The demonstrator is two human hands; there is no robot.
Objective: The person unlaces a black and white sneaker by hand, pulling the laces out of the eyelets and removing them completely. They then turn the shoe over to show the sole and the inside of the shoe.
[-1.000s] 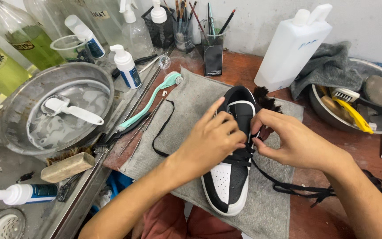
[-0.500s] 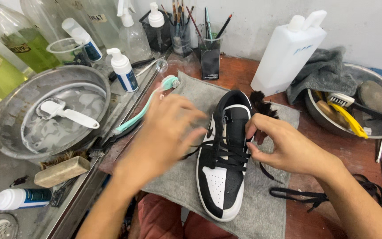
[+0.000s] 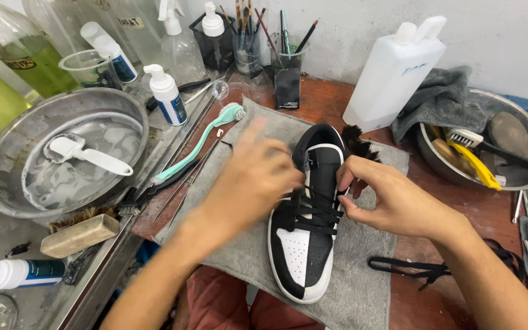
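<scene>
- Sneaker [image 3: 308,214]: black-and-white, on grey towel [image 3: 368,287], long axis toe-toward-person.
- Right hand [image 3: 392,198]: at its right edge, fingers pinching black lace [image 3: 313,211].
- Left hand [image 3: 255,177]: blurred, fingers spread, at its left side; equally near.

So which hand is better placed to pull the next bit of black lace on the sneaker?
Probably the right hand: its fingers already pinch at the lace beside the sneaker, while the left hand is blurred above it.

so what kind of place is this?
Most likely a shoe-cleaning workbench. A black-and-white sneaker lies on a grey towel under both hands, a metal basin holds soapy water and a brush, and pump bottles stand along the wall.
</scene>
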